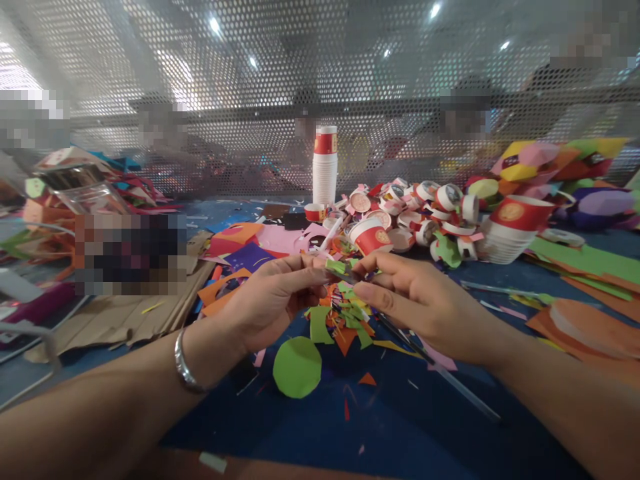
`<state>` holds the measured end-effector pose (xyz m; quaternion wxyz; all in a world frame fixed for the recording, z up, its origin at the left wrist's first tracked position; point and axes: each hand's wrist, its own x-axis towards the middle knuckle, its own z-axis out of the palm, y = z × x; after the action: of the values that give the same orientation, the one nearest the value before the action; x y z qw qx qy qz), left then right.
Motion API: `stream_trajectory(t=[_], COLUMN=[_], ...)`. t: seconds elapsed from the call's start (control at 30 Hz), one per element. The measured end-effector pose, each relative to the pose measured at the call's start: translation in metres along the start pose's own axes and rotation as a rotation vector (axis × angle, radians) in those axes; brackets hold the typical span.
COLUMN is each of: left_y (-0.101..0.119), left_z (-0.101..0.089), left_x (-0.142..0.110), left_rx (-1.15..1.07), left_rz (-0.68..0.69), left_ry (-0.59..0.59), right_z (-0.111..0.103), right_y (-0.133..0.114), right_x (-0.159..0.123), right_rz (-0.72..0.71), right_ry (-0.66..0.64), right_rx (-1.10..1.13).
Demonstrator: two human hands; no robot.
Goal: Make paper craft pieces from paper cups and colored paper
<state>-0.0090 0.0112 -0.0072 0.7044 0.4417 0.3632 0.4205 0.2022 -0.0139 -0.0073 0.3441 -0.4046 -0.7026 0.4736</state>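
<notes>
A small light-green piece of paper [339,267] is pinched between the thumb and fingers of my left hand [280,293], which has a silver bangle at its wrist. My right hand [415,300] closes on the other side of it, fingertips almost meeting the left ones. Something dark shows at those fingertips, too blurred to name. Under both hands lies a heap of cut paper scraps [345,313], green, orange and pink. Nearer to me, a round green paper disc [297,367] rests flat on the dark blue table [400,427].
Behind my hands stand a stack of paper cups [325,177] and a pile of cut cup pieces [400,207]. More nested cups [515,227] lean at the right. Brown cardboard [150,313] lies left, a clear glue stick [465,390] right. A perforated metal screen [270,87] closes off the back.
</notes>
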Motion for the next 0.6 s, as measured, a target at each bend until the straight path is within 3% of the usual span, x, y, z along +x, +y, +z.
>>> stream_trajectory(t=[0.23, 0.6], left_y=[-0.0059, -0.0066], left_z=[0.0039, 0.0048], left_x=[-0.0018, -0.0022], left_rx=[-0.030, 0.024], left_rz=[-0.024, 0.052], left_ry=[-0.023, 0.018], right_z=[0.0021, 0.0014], right_y=[0.0003, -0.0013], right_x=[-0.0015, -0.0026], right_rz=[0.008, 0.001], right_ry=[-0.025, -0.029], right_rx=[0.027, 0.063])
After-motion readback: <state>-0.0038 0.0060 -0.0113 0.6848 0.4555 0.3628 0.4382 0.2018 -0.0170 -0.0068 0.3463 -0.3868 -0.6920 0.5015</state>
